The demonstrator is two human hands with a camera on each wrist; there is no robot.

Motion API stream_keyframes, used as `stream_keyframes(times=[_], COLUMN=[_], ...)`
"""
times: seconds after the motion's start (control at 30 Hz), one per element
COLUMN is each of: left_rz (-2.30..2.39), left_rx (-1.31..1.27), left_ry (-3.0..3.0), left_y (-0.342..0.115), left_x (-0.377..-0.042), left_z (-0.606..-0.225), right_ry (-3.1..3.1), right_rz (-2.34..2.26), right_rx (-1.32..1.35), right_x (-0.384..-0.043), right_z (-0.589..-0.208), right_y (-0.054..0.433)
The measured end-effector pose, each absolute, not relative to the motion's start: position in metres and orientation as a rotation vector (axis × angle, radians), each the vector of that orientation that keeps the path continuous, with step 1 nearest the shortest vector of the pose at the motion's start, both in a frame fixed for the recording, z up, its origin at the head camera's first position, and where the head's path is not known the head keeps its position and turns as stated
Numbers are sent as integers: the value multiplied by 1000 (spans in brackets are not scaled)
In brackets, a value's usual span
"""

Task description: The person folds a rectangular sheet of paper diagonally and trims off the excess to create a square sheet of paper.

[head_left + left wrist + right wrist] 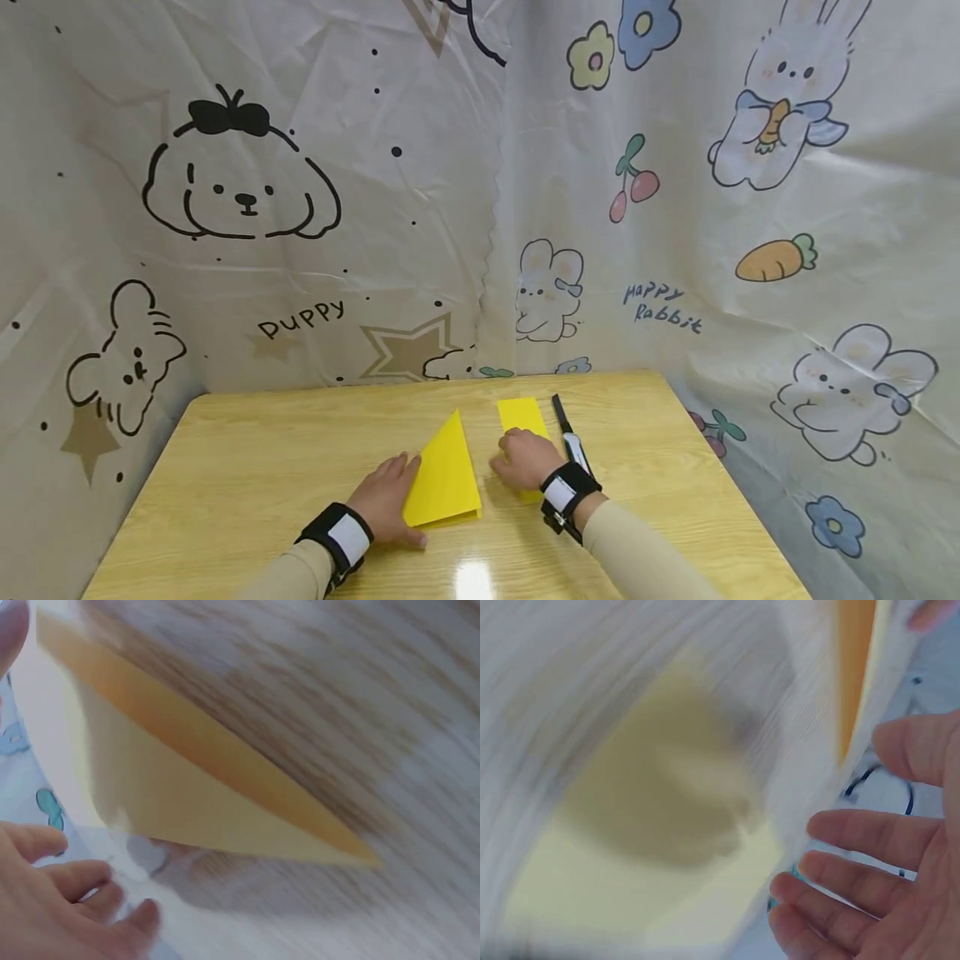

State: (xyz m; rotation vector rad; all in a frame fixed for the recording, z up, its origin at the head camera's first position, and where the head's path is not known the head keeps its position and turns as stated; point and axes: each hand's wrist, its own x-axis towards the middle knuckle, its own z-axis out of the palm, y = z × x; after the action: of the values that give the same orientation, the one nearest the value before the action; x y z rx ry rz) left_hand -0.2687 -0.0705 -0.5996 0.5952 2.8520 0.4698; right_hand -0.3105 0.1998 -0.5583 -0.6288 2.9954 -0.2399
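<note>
A folded yellow sheet of paper (444,479), triangular with its point away from me, lies on the table. Its layers part slightly along the near edge, and the left wrist view shows the folded paper (161,780) gaping along one side. At its left edge lies my left hand (384,498), thumb stretched toward the near side, fingers (79,881) slightly bent. My right hand (527,460) hovers over or rests on a yellow paper strip (521,410) and hides its middle; which one I cannot tell. The right fingers (870,832) are spread and hold nothing.
Just right of the strip lies a utility knife (576,450) with a black end pointing away, partly hidden by the right wrist. The wooden table (262,467) ends at the back against a printed cloth (420,250), which also hangs along both sides.
</note>
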Motion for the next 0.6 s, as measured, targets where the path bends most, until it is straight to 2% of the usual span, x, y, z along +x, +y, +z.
stream_keyframes(times=[0.27, 0.6], left_rz=[465, 591], left_rx=[628, 638], left_ry=[2871, 2821], left_y=[-67, -75], left_x=[-262, -259], left_z=[-599, -601], right_ry=[2718, 2580], right_rz=[-948, -1303], right_rx=[-281, -48], right_x=[-322, -336], right_z=[-569, -569], right_y=[146, 142])
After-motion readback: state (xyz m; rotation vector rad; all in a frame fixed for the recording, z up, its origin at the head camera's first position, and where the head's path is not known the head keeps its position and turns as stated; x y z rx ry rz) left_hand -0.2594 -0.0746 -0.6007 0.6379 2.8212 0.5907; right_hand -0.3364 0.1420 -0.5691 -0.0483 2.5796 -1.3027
